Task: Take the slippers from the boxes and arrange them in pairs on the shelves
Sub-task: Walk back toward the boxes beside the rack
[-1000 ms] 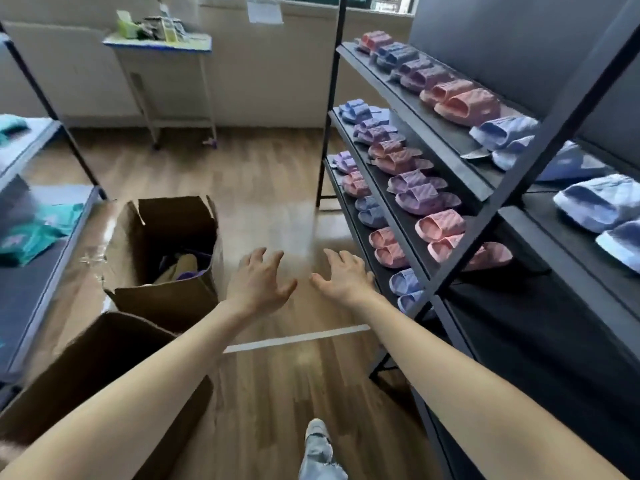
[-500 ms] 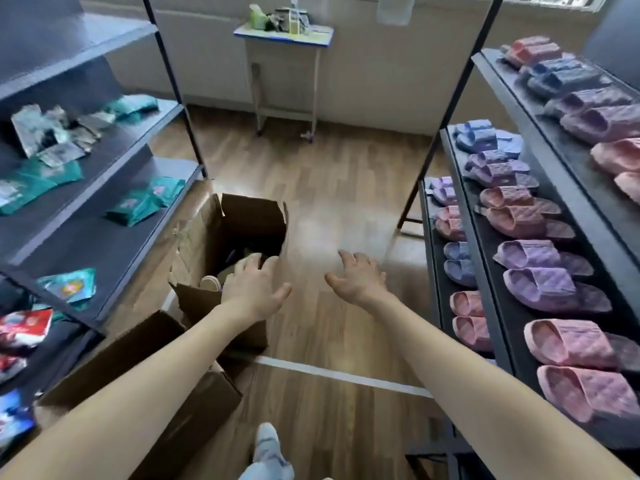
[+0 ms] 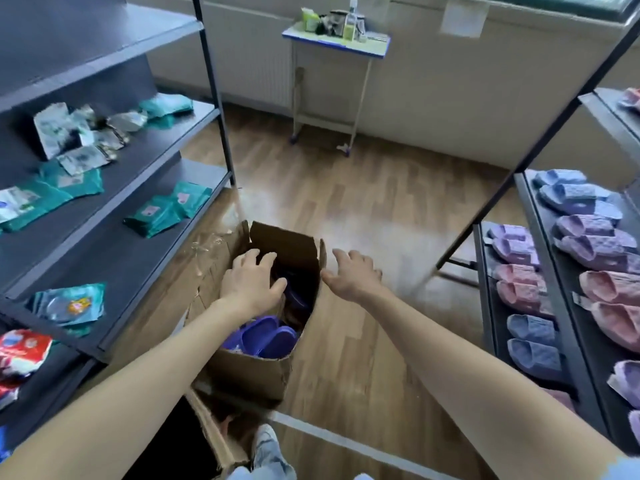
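An open cardboard box [image 3: 256, 374] stands on the wooden floor in front of me. Purple slippers [image 3: 268, 339] lie inside it near the front wall, with darker ones deeper in. My left hand [image 3: 251, 280] hovers over the box opening, fingers spread and holding nothing. My right hand [image 3: 353, 273] is just outside the box's right edge, fingers relaxed and empty. The dark shelves on the right [image 3: 568, 292] carry paired slippers in blue [image 3: 571, 195], purple [image 3: 588, 233] and pink [image 3: 613, 289].
A second cardboard box [image 3: 207, 434] sits close by my feet at the bottom. A dark shelf unit on the left [image 3: 114, 209] holds green packets and other pouches. A small table [image 3: 334, 41] with bottles stands by the far wall. A white line crosses the floor.
My view has turned left and down toward the box. Both hands have moved forward; the left one is now over the box opening and the right one beside its right edge.
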